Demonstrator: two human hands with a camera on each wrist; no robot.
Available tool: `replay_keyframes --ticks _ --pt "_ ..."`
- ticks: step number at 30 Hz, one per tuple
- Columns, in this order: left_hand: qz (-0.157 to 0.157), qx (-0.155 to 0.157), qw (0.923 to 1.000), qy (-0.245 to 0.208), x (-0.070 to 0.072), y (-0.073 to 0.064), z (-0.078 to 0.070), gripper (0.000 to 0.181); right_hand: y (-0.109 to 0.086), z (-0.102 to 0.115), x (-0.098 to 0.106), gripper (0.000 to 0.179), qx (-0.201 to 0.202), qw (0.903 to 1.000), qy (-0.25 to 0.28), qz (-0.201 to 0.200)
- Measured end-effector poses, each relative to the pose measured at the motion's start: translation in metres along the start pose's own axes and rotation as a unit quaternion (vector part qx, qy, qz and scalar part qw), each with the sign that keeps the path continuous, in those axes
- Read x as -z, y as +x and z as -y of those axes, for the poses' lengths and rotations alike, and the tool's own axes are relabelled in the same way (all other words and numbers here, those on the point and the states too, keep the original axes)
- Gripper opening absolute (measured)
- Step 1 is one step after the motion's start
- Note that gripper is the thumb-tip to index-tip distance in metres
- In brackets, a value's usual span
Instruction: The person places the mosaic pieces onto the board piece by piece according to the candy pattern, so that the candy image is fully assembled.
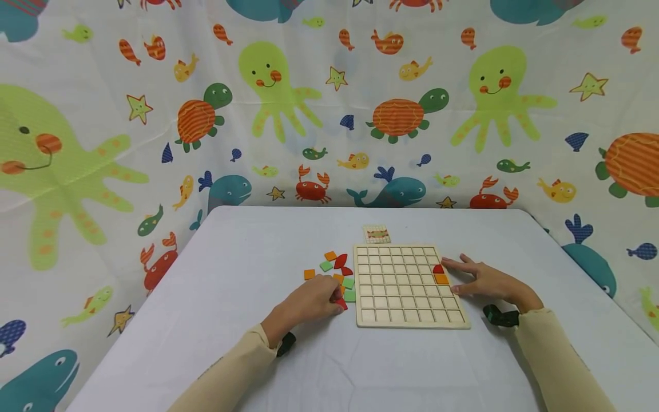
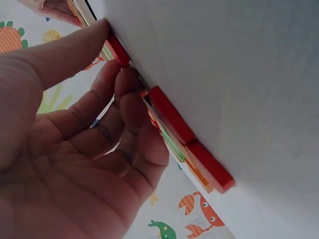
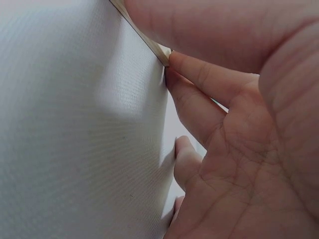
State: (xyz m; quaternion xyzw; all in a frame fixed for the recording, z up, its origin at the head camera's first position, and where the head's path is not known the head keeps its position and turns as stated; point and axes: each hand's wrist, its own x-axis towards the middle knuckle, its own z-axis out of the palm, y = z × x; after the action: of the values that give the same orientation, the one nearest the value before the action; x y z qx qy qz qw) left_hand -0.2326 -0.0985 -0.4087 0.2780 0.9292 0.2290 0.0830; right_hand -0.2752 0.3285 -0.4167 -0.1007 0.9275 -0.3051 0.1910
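Observation:
A pale wooden grid board (image 1: pixel 412 327) lies on the table, with a red piece (image 1: pixel 438 268) and an orange square (image 1: pixel 441 279) along its right side. Left of the board, my left hand (image 1: pixel 311 298) pinches a red tile (image 2: pixel 118 51) between thumb and index finger, low at the tabletop. Its other fingers are curled beside more red tiles (image 2: pixel 172 117). My right hand (image 1: pixel 494 283) rests at the board's right edge, fingers extended; in the right wrist view, thumb and fingertips touch the board's edge (image 3: pixel 162 54).
Orange tiles (image 1: pixel 309 274), green tiles (image 1: pixel 350 296) and red leaf-shaped tiles (image 1: pixel 341 261) lie loose left of the board. A small pattern card (image 1: pixel 377 234) sits behind it. A sea-animal curtain (image 1: pixel 329 114) hangs behind the white table (image 1: pixel 257 240).

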Motion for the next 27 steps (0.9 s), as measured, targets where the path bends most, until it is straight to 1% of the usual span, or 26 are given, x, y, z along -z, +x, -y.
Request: replay_keyframes --ticks 4,7,13,18,23,26,27 --pt "0.004 0.011 0.9999 -0.004 -0.0006 0.0010 -0.0010 0.022 -0.0012 -0.0003 0.0009 0.094 0.003 1.0000 -0.004 0.000" --pt "0.006 0.012 0.9999 0.000 -0.0012 0.0019 -0.0018 0.023 -0.0016 -0.0010 0.0014 0.094 0.004 1.0000 -0.006 -0.001" --pt "0.010 -0.002 0.9999 0.004 -0.0016 0.0036 -0.0023 0.023 -0.0008 -0.0008 0.0006 0.096 -0.001 1.0000 -0.004 0.000" --pt "0.019 -0.004 0.9997 -0.013 -0.0004 0.0039 -0.0013 0.020 -0.0007 -0.0001 0.0002 0.096 0.000 1.0000 -0.002 0.000" --pt "0.013 -0.013 0.9991 -0.037 0.0041 0.0026 0.0003 0.012 -0.0002 -0.0007 -0.0002 0.096 0.003 1.0000 -0.005 -0.001" --pt "0.010 -0.015 0.9992 -0.034 0.0047 0.0020 0.0017 0.010 0.0009 -0.0017 -0.0001 0.096 0.007 0.9999 -0.009 0.001" --pt "0.013 -0.011 0.9993 -0.034 0.0045 0.0018 0.0020 0.010 0.0015 -0.0022 0.0000 0.096 0.010 0.9999 -0.010 0.002"
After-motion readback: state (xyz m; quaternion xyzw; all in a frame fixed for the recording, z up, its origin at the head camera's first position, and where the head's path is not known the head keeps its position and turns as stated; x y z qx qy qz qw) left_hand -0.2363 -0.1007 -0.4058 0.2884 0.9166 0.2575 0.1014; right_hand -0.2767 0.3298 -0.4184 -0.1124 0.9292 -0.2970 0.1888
